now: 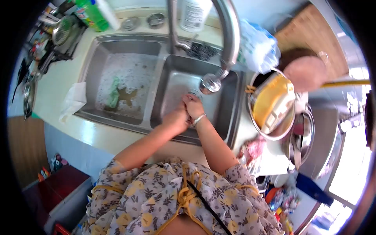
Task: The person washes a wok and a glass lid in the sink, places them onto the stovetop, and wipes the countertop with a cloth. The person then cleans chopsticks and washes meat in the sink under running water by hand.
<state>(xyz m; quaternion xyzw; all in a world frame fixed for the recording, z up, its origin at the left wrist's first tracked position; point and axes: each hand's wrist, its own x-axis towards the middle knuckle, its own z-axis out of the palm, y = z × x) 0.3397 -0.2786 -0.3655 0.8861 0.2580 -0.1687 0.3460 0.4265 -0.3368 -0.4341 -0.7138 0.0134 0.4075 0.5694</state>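
Observation:
Over the right sink basin [172, 86], my two hands are pressed together. My left hand [177, 117] reaches in from the left, its fingers closed and partly covered by the other hand. My right hand [194, 106], below a bracelet [199, 120] on the wrist, has its fingers curled against the left. Anything small between them is hidden. Just above and to the right of the hands hangs the faucet's spray head [210, 84], on a curved metal neck [231, 35].
The left basin [105, 49] holds suds and a pale green cloth [113, 93]. A white cloth [73, 100] lies on the left counter. At right stand a pot [279, 137] with yellow and white items, a plastic bag [260, 49] and a wooden board [313, 37]. Bottles line the back.

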